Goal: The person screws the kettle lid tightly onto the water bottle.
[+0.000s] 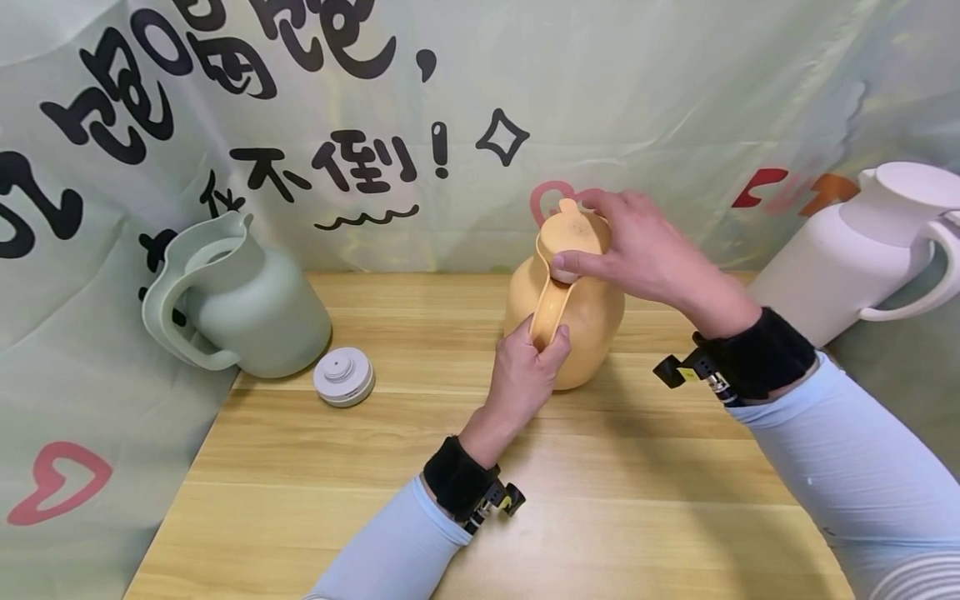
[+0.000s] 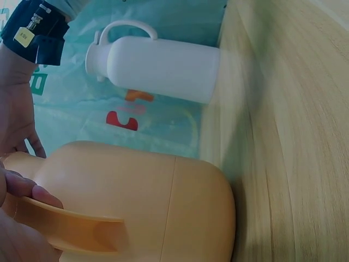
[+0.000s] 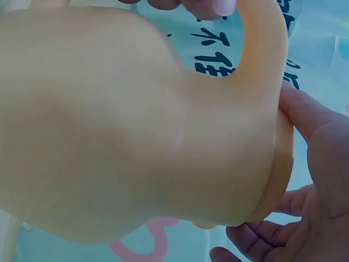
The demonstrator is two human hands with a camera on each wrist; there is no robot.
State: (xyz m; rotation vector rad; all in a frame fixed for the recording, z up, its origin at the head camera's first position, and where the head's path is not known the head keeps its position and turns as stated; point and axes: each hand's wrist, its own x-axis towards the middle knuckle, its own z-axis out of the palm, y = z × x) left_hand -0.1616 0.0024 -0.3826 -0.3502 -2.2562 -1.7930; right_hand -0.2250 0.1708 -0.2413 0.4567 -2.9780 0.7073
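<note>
A peach-orange thermos jug [image 1: 596, 337] stands upright on the wooden table in the head view. My left hand [image 1: 517, 375] grips its handle [image 1: 551, 310], with the thumb near the top of the fist. Over the jug's mouth, my right hand [image 1: 648, 246] holds the matching orange lid [image 1: 576, 233] between the thumb on the near side and fingers on the far side. The lid's small tab points away from me. In the right wrist view, thumb and fingers straddle the lid's rim [image 3: 284, 164]; the inside of the jug is hidden.
A pale green jug [image 1: 262, 308] without a lid stands at the back left. Beside it lies a round white stopper [image 1: 343, 377]. At the right stands a white jug [image 1: 832, 258]. A printed cloth [image 1: 645, 83] hangs behind the table [image 1: 600, 517].
</note>
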